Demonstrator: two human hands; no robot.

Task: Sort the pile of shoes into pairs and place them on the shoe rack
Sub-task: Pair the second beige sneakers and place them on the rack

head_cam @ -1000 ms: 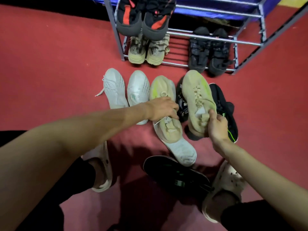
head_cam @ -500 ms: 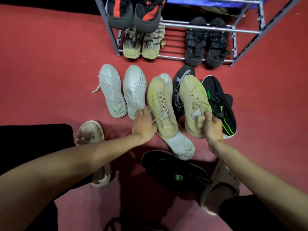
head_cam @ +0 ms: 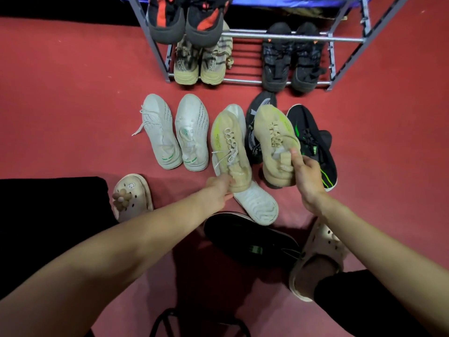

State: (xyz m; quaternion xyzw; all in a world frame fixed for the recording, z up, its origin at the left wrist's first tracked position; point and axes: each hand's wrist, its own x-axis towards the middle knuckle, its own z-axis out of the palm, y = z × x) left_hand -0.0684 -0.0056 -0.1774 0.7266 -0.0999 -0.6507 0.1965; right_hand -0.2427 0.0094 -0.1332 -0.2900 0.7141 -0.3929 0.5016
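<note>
My left hand (head_cam: 218, 190) grips the heel of a beige sneaker with a lime stripe (head_cam: 228, 144). My right hand (head_cam: 306, 176) holds the heel of the matching beige sneaker (head_cam: 274, 139). Both shoes point toward the metal shoe rack (head_cam: 291, 37). On the red floor lie a white pair (head_cam: 175, 132), a single white shoe (head_cam: 257, 205) partly under the left beige one, a black-and-green sneaker (head_cam: 313, 139), a second black-and-green sneaker (head_cam: 252, 239) near my feet, and a black-and-white shoe (head_cam: 257, 105) mostly hidden.
The rack's lower shelf carries a tan striped pair (head_cam: 199, 66) and a dark pair (head_cam: 291, 62); a grey-and-red pair (head_cam: 187, 23) sits on the shelf above. My feet wear pale clogs (head_cam: 131, 195) on the red carpet. Open shelf space lies between the two lower pairs.
My left hand slid from the middle of the left beige sneaker to its heel and turned the shoe upright. The right hand has kept its grip on the other beige sneaker.
</note>
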